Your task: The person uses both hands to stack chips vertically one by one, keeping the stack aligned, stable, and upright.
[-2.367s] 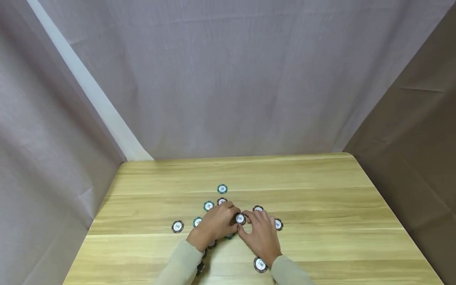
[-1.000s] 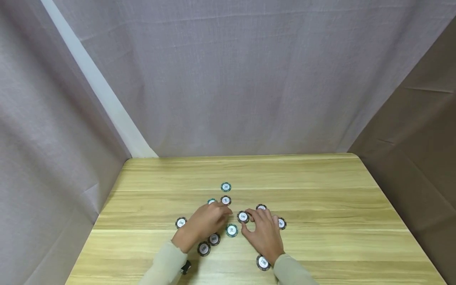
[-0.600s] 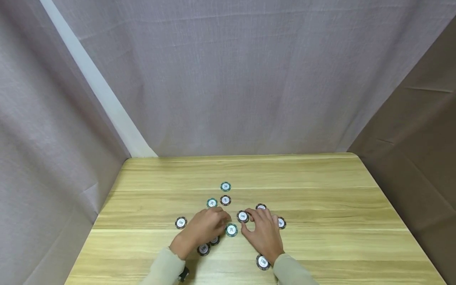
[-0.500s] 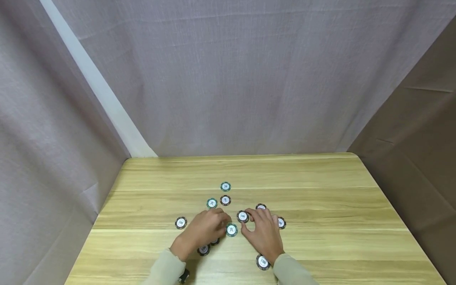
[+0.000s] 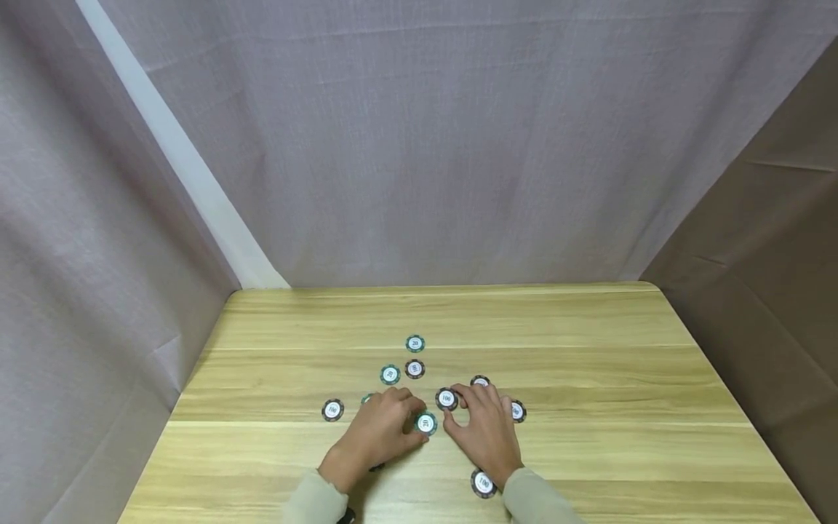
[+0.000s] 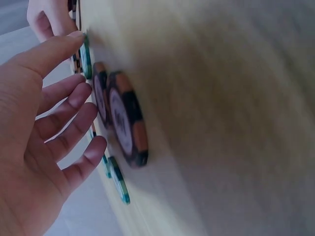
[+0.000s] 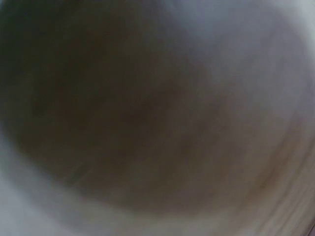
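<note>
In the head view my left hand point(image 5: 382, 428) pinches the edges of a green poker chip point(image 5: 425, 423) marked 20, thumb at the near side and index finger at the far side. The left wrist view shows the same green chip point(image 6: 86, 56) between thumb and index finger, the other fingers loosely spread. My right hand point(image 5: 486, 429) holds a black poker chip point(image 5: 447, 399) marked 100, thumb and index fingertip at its right edge. It sits just beyond the green one. The right wrist view is dark and blurred, with no hand discernible.
More chips lie on the wooden table point(image 5: 589, 349): a green chip point(image 5: 415, 343), a dark chip point(image 5: 414, 369), another green chip point(image 5: 390, 375) and a dark chip point(image 5: 332, 410) at left. Around the right hand are dark chips point(image 5: 484, 483). Two dark chips point(image 6: 129, 120) lie beneath the left hand.
My left hand has left the black 100 chip, drawn back left and come down to the green 20 chip, now between its thumb and index finger. The right hand stays at the black chip.
</note>
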Motion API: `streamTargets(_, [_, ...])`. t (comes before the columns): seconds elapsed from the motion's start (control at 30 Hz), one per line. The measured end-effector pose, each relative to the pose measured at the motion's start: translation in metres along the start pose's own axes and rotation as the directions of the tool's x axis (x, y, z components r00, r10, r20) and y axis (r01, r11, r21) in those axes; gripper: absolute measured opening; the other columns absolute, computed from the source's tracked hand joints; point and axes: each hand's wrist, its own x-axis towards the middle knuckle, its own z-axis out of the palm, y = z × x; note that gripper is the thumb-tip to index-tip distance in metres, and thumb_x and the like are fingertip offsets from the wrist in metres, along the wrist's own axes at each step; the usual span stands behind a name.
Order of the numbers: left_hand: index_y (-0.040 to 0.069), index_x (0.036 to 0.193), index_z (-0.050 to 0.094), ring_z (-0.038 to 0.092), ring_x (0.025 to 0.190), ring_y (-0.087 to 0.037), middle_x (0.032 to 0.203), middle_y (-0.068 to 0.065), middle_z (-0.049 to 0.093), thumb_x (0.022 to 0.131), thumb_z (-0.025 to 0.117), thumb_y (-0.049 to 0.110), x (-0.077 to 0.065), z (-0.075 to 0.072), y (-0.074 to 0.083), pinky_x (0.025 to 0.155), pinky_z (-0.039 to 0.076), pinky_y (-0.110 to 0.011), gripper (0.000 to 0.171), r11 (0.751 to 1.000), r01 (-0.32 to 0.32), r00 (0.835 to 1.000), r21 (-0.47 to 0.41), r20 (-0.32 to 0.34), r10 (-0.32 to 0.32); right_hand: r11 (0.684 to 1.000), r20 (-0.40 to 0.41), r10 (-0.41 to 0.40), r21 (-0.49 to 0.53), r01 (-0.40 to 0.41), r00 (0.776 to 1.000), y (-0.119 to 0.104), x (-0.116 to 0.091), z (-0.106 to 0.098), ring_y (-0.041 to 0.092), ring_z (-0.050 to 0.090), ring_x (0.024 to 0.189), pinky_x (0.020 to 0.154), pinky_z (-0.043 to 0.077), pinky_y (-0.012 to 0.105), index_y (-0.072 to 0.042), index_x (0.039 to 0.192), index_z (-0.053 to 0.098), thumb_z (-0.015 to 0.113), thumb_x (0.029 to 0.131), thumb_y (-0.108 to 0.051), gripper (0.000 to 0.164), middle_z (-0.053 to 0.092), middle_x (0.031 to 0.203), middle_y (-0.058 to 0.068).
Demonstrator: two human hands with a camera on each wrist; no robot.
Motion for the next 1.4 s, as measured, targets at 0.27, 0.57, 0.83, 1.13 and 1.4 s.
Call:
streamTargets(0.27, [0.016,0.113,0.078,0.062,0.092,-0.012,0.104,0.006,0.070,0.086,0.083,0.037,0.001,0.008,0.004,0.083,0.057,-0.034,0.034,1.000,-0.002,0.999,0.014,-0.042,0.002,1.000,-0.037,-0.025,0.003,0.025,0.999,0.000,-0.001,0.000,0.013,0.046,0.090,0.079,0.030,0.035,-0.022,0.121,0.073,0.079,0.085,-0.040,0.041,0.054,0.089,-0.013])
streamTargets(0.57, [0.015,0.105,0.076,0.060,0.088,-0.010,0.094,0.008,0.065,0.079,0.080,0.039,0.005,0.009,0.008,0.079,0.052,-0.031,0.035,0.993,-0.037,0.999,0.114,-0.029,0.041,1.000,-0.041,-0.026,-0.009,0.025,0.999,0.001,-0.001,0.001,0.011,0.045,0.090,0.079,0.030,0.034,-0.022,0.120,0.073,0.079,0.085,-0.040,0.041,0.052,0.088,-0.014])
streamTargets(0.83, [0.014,0.100,0.074,0.058,0.082,-0.011,0.089,0.007,0.063,0.077,0.076,0.042,0.008,0.010,0.013,0.071,0.050,-0.027,0.036,0.977,-0.054,0.997,0.208,-0.034,0.063,0.999,-0.062,-0.037,-0.017,0.036,0.997,0.001,-0.001,0.002,0.011,0.046,0.090,0.079,0.030,0.035,-0.022,0.120,0.073,0.080,0.083,-0.040,0.041,0.053,0.087,-0.014])
streamTargets(1.13, [0.012,0.102,0.071,0.062,0.084,-0.013,0.091,0.005,0.065,0.078,0.074,0.040,0.010,0.008,0.014,0.078,0.056,-0.031,0.037,0.991,-0.012,0.998,0.136,-0.057,0.020,0.999,-0.049,-0.023,-0.024,0.021,0.999,0.000,-0.001,0.001,0.011,0.045,0.090,0.078,0.031,0.035,-0.021,0.120,0.073,0.079,0.084,-0.041,0.042,0.051,0.087,-0.014])
streamTargets(1.4, [0.012,0.103,0.072,0.063,0.085,-0.015,0.092,0.003,0.065,0.079,0.072,0.040,0.013,0.005,0.012,0.079,0.058,-0.033,0.037,0.991,-0.022,0.993,0.135,-0.112,0.037,1.000,-0.047,-0.022,-0.016,0.022,0.999,-0.001,0.000,0.000,0.011,0.045,0.091,0.080,0.031,0.035,-0.022,0.120,0.073,0.079,0.084,-0.041,0.042,0.052,0.088,-0.013])
